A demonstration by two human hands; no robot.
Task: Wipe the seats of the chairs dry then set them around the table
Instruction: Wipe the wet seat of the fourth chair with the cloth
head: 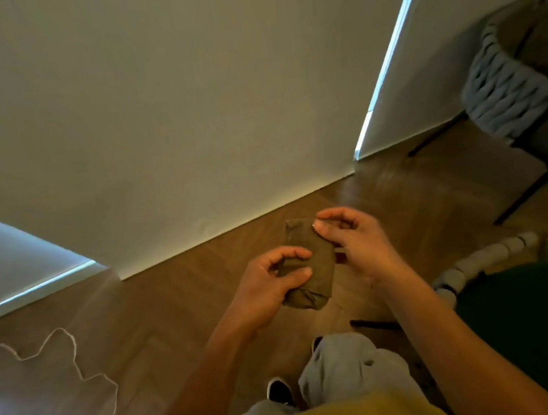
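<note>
Head view | folded olive cloth [310, 265] held above the wood floor [174, 305] | left hand [272, 285] grip closed around its lower half, right hand [352, 235] pinching its upper edge | looks soft, light, limp: best kept bunched in the palm | woven-back chair [513, 88] stands well apart at right.

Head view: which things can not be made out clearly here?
- Far chair: motion-blurred, cut by the right edge; seat wetness unreadable.
- Near chair: mostly cut off by the right edge.
- Cloth: partly covered by left hand and right hand.
- Table: not in view.
</note>
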